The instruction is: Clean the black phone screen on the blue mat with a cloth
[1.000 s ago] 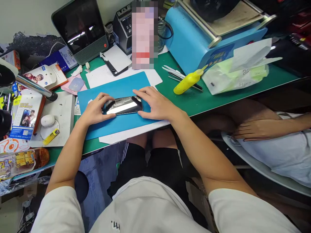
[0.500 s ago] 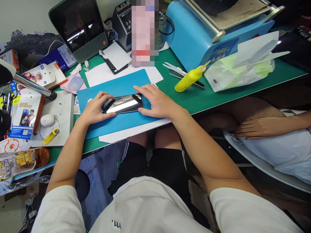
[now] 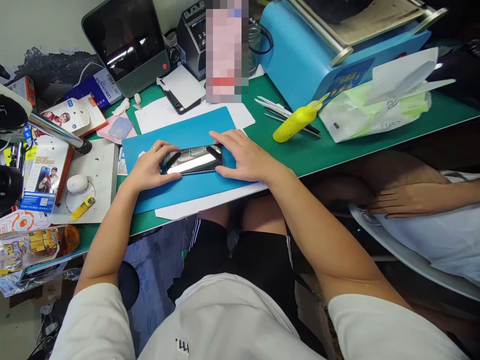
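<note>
A phone (image 3: 195, 159), screen up, is held over a blue mat (image 3: 157, 196) near the front edge of the worktop (image 3: 263, 131). The left hand (image 3: 150, 167) grips its left end and the right hand (image 3: 245, 159) its right end, thumb and fingers parted by just the phone's width. A yellow bottle (image 3: 295, 124) lies between the mat and a tissue pack (image 3: 358, 120).

A: Which kind of place?
B: Most likely a phone-repair workshop.
A: Recognizable by what?
B: By phone (image 3: 194, 159), blue mat (image 3: 187, 191), slim tools (image 3: 272, 106), LCD-labelled box (image 3: 103, 85) and blue machine (image 3: 288, 55) on a green tabletop (image 3: 258, 145).
</note>
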The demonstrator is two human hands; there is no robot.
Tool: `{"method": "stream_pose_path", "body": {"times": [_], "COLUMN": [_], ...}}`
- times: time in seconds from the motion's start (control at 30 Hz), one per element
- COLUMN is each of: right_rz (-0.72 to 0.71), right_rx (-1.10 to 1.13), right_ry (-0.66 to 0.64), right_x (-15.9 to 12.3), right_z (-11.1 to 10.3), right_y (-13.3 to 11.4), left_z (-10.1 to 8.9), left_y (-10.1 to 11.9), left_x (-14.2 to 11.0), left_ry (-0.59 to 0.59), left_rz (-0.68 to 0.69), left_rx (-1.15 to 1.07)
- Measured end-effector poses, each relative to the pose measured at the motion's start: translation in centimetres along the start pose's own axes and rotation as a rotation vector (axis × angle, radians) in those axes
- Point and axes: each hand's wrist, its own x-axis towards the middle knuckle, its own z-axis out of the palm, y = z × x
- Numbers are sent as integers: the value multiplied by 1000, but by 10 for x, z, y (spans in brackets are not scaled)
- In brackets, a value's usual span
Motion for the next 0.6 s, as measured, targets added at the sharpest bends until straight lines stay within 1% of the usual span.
{"method": "stream_pose_path", "body": {"times": [0.37, 0.6], "right_rz": [7, 33], "right_rx": [12, 30], "right_ry": [-2, 2], "right_x": [-1, 0], "right_z": [0, -2], "right_y": [1, -3], "left_z": [0, -1], "left_y": [0, 0], "left_x": [0, 0], "left_ry": [-4, 5], "left_rz": [3, 13], "left_rx": [-3, -9]}}
